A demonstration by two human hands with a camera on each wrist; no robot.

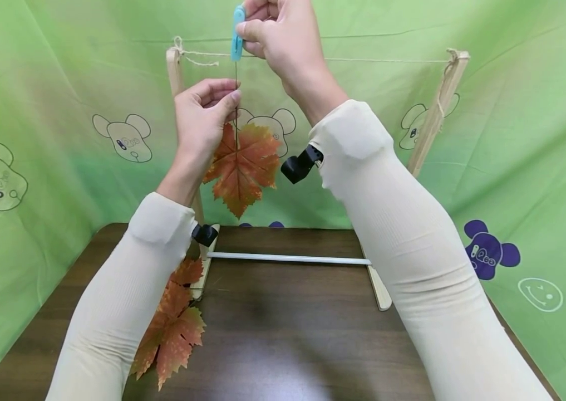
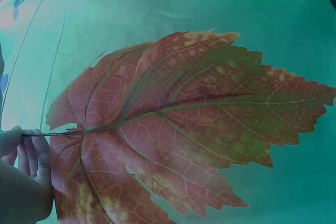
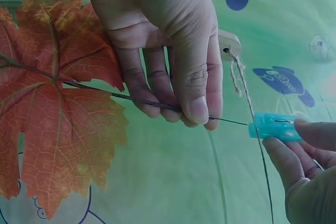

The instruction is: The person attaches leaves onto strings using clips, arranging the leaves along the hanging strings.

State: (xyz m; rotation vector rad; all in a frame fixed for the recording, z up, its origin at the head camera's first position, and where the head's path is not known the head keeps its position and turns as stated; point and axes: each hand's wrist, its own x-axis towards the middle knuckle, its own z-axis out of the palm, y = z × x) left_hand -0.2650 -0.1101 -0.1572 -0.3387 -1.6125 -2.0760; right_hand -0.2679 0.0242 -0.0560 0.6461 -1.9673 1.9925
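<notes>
My left hand [image 1: 201, 111] pinches the thin stem [image 3: 142, 100] of an orange-red artificial maple leaf [image 1: 247, 167] between thumb and fingers. Below that hand the leaf hangs point down, and its veined surface fills much of the left wrist view. Higher up, my right hand [image 1: 290, 44] grips a light-blue clothespin [image 1: 236, 39] at the string [image 1: 383, 59], its lower end over the line. In the right wrist view, the stem's thin tip reaches the end of the clothespin [image 3: 275, 127], beside the string.
Two wooden posts [image 1: 438, 114] hold up the string, knotted at both tops. A white rod [image 1: 288, 258] joins their feet on the brown table [image 1: 283, 334]. More maple leaves [image 1: 175, 334] lie at the left, partly behind the left sleeve. A green printed cloth [image 1: 528, 139] surrounds the table.
</notes>
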